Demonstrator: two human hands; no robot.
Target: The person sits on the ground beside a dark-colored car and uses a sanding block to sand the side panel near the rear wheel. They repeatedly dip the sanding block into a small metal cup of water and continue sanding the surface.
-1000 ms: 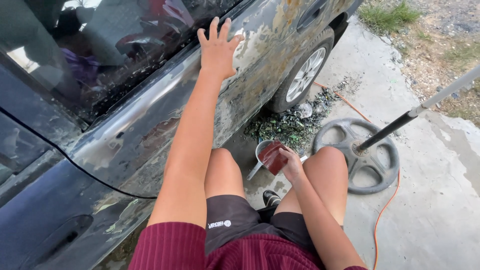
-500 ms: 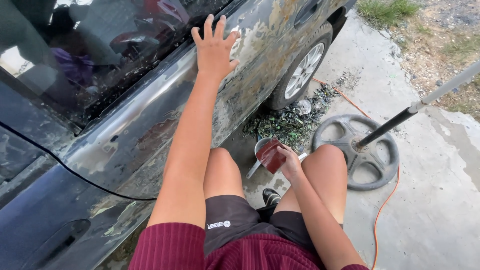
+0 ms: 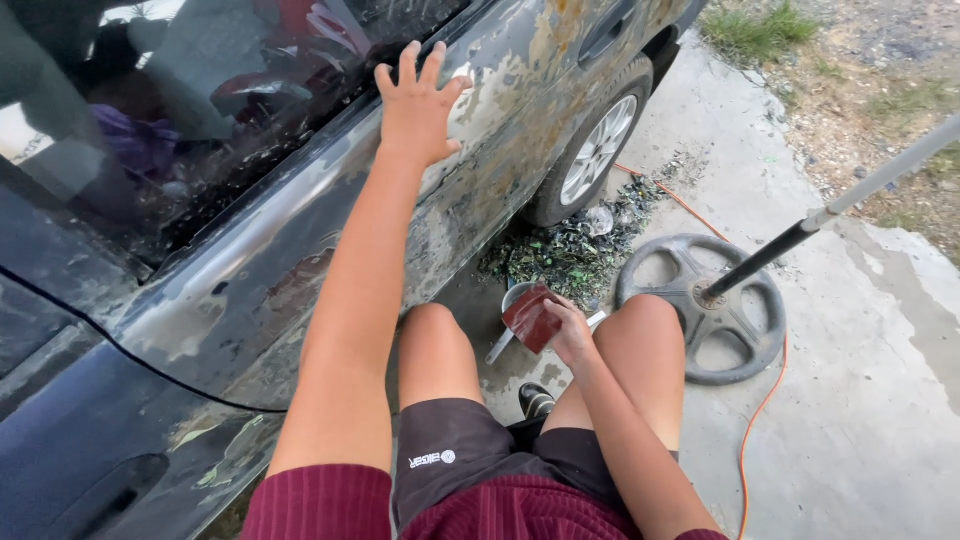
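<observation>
My left hand [image 3: 415, 100] lies flat with fingers spread on the upper part of a dark car door [image 3: 300, 250], just below the window, where the paint is worn and patchy. My right hand [image 3: 570, 330] hangs between my knees and grips a dark red sheet of sandpaper [image 3: 530, 316]. That sheet is held over a small metal bowl [image 3: 512, 300] standing on the wet concrete. I am crouched close to the car.
A round wheel-shaped stand base [image 3: 720, 310] with a slanted pole [image 3: 850, 200] sits at right. An orange cable [image 3: 765, 400] runs across the concrete. Dark debris [image 3: 560, 255] lies by the rear wheel [image 3: 595, 150]. Grass and gravel are beyond.
My left hand has slid a little toward the left along the door. My right hand with the sandpaper stays by the bowl.
</observation>
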